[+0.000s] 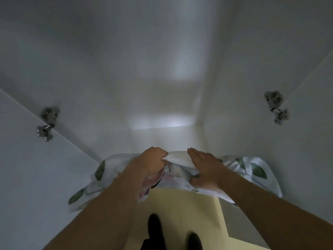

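- Both hands are on a bundle of leaf-print fabric [234, 165] at the front edge of a shelf [162, 138] inside a white cabinet [162, 69].
- Left hand [153, 160]: fingers curled over, gripping a plain white fold [178, 156] at the top of the fabric. Fingertips are hidden under the fold.
- Right hand [203, 166]: flat, fingers straight and close together, palm pressing down on the fabric just right of the white fold. The thumb is lower, against the front of the bundle.
- The hands are near each other, with only the white fold showing between them.
- Fabric: white with green leaves, crumpled, spread wide across the shelf front. Its edges hang over the shelf lip on both sides of the forearms.
- Left cabinet door [27, 159] stands open, with a metal hinge [47, 123] at its inner edge.
- Right cabinet door [315, 109] also stands open, with a second metal hinge [276, 107].
- Back wall of the cabinet carries a soft patch of reflected light.
- Below the shelf is a pale yellow surface [189, 210], with two dark shapes [155, 226] on it. They are too blurred to identify.
- Image is soft overall and fine detail on the fabric cannot be read.
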Motion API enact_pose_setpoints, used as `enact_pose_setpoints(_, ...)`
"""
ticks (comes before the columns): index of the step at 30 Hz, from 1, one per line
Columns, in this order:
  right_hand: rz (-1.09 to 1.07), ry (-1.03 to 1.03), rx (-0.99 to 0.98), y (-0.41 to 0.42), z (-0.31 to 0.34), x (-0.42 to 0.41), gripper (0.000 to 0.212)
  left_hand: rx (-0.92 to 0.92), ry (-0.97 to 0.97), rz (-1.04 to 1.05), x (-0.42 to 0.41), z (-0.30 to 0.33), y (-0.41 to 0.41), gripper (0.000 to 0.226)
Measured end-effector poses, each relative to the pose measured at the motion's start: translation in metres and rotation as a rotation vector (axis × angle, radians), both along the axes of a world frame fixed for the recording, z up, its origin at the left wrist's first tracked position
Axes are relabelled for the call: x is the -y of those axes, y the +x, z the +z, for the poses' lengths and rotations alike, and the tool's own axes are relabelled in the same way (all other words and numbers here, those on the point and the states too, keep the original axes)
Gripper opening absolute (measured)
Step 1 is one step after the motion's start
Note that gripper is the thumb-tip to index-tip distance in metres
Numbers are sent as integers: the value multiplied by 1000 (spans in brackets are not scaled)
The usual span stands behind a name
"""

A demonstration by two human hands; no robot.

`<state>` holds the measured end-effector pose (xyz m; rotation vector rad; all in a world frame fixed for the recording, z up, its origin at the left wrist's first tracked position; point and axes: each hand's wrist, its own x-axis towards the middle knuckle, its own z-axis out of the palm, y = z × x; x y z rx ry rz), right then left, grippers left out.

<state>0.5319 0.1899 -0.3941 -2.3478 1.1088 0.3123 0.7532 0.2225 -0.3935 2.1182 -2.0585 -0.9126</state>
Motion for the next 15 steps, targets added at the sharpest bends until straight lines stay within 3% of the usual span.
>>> enact_pose_setpoints(7,205,-125,-16,-16,9,-34,132,-38,-6,70,-46,32,-11,15)
enact_pose_setpoints(13,67,-272,-2,17,7,-51,113,-39,-49,104,-65,49,-5,16)
enact_pose_setpoints(15,6,-285,-35,28,11,-50,97,-50,-66,112,-69,53,-5,14)
